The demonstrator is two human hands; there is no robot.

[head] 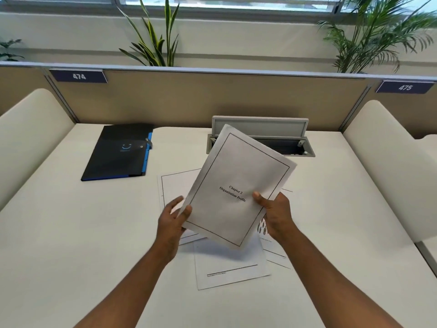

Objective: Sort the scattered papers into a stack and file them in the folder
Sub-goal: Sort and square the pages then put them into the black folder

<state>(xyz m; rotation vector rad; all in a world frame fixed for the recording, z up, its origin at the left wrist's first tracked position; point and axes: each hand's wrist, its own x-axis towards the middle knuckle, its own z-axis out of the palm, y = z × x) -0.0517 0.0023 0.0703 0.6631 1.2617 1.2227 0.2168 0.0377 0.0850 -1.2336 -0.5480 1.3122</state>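
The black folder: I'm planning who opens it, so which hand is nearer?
Left. The left hand is nearer the black folder, below and right of it; the right hand is farther right.

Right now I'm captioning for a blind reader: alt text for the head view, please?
Both hands, left and right, hold a sheet headed "Chapter 2" above loose papers on a white desk. A closed black folder lies far left.
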